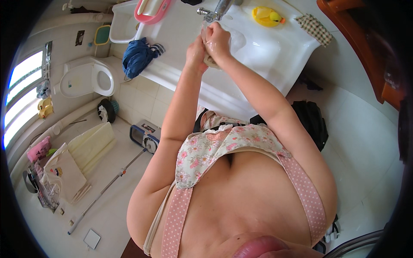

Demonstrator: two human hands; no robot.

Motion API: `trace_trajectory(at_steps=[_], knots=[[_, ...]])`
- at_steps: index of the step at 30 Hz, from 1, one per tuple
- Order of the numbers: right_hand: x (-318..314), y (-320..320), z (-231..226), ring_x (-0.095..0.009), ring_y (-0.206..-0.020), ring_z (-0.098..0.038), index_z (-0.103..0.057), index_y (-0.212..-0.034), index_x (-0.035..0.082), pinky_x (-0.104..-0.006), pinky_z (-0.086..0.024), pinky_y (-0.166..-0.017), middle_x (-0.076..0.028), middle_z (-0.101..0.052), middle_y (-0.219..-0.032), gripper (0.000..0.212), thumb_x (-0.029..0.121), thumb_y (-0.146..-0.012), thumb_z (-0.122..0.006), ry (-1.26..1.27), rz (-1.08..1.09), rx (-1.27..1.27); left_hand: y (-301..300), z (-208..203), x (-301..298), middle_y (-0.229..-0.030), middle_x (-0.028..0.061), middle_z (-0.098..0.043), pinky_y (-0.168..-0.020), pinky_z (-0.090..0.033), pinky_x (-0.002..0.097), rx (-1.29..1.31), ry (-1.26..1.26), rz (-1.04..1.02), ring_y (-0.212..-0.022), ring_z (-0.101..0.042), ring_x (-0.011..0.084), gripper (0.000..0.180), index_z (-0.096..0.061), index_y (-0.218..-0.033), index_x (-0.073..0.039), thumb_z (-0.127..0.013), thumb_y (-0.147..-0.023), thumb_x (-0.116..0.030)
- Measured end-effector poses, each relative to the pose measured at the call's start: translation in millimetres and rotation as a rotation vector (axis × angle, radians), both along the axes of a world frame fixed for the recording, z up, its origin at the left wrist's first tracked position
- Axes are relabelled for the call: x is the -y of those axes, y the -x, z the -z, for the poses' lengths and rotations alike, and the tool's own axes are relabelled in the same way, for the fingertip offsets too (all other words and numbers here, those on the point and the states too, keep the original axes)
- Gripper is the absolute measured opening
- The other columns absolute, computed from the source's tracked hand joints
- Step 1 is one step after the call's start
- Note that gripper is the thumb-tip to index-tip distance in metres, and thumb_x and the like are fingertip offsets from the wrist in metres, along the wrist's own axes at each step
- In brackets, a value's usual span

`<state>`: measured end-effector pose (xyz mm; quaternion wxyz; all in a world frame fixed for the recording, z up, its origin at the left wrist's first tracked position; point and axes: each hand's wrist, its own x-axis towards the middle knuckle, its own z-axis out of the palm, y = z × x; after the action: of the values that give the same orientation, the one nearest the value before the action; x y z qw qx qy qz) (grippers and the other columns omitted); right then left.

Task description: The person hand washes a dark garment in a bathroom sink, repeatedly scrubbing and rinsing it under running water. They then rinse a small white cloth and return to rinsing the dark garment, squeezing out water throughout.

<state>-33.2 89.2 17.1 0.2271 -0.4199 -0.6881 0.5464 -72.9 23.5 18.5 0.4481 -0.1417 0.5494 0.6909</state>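
We see a wet beige cloth (211, 62) bunched between the two hands, over the white sink (284, 56) and just below the metal tap (222, 9); most of it is hidden, with a fold showing beneath the wrists; the right hand (218, 41) is curled into a fist, wet and glossy, closed on the cloth; the left hand (196, 53) presses against it from the other side, also closed on the cloth, though we cannot tell how far its hidden fingers curl; both bare forearms reach up from a floral bib (228, 144) with pink dotted straps (303, 180); to the right of the tap we find a yellow duck-shaped dish (263, 17) on the sink's back ledge, and beyond it a checked cloth (316, 29) draped over the sink's corner; to the left we see a pink basin (144, 18) and a blue cloth (135, 60) hanging over the front edge; farther left stands a white toilet (103, 81) with its lid raised, near a round black bin (106, 111); on the floor lie a pole-handled tool (106, 185) with a blue-grey head and a small white square (92, 239); at the far left we make out a cream bag (69, 176) beside a pale yellow cloth (92, 144); an orange-brown wooden frame (361, 47) curves along the right.
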Motion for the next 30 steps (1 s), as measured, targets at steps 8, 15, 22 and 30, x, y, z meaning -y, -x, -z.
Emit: trace_trajectory(at_steps=[8, 15, 22, 30], knots=[[6.1, 0.4, 0.1, -0.037, -0.065, -0.058, -0.053, -0.08, 0.007, -0.0439, -0.044, -0.056, -0.014, -0.061, -0.067, 0.019, 0.025, -0.083, -0.056, -0.096, -0.025, 0.005, 11.9, -5.7, 1.4, -0.098, 0.0083, -0.059, -0.071, -0.05, 0.0329, -0.058, -0.051, 0.105, -0.085, -0.058, 0.0198, 0.036, -0.054, -0.106, -0.001, -0.042, -0.093, -0.033], [-23.4, -27.0, 18.4, -0.028, -0.057, -0.057, -0.061, -0.077, 0.003, -0.0352, -0.044, -0.056, -0.012, -0.061, -0.064, 0.024, 0.027, -0.08, -0.062, -0.058, -0.003, -0.005, 23.7, -16.1, 16.9, -0.077, 0.0055, -0.058, -0.047, -0.041, 0.0269, -0.165, 0.034, 0.279, -0.06, -0.054, 0.0136, 0.021, -0.057, -0.085, -0.003, -0.055, -0.084, -0.024], [1.6, -46.3, -16.9, -0.018, -0.06, -0.057, -0.059, -0.083, 0.002, -0.0286, -0.045, -0.057, -0.01, -0.059, -0.072, 0.013, 0.012, -0.079, -0.064, -0.286, -0.044, -0.334, 18.9, 2.4, 11.5, -0.057, 0.0052, -0.056, -0.051, -0.043, 0.0312, -1.269, 0.785, 0.392, -0.055, -0.055, 0.0133, 0.024, -0.06, -0.07, -0.002, -0.053, -0.083, -0.021], [24.5, -79.7, 13.7, -0.027, -0.087, -0.058, -0.049, -0.104, 0.002, -0.0365, -0.046, -0.076, -0.014, -0.056, -0.095, 0.028, 0.018, -0.083, -0.059, 0.137, -0.027, -0.291, -5.3, -5.4, -0.3, -0.078, 0.0064, -0.061, -0.065, -0.047, 0.0273, -0.724, 0.06, 0.254, -0.071, -0.057, 0.0125, 0.023, -0.06, -0.092, 0.004, -0.041, -0.083, -0.006]])
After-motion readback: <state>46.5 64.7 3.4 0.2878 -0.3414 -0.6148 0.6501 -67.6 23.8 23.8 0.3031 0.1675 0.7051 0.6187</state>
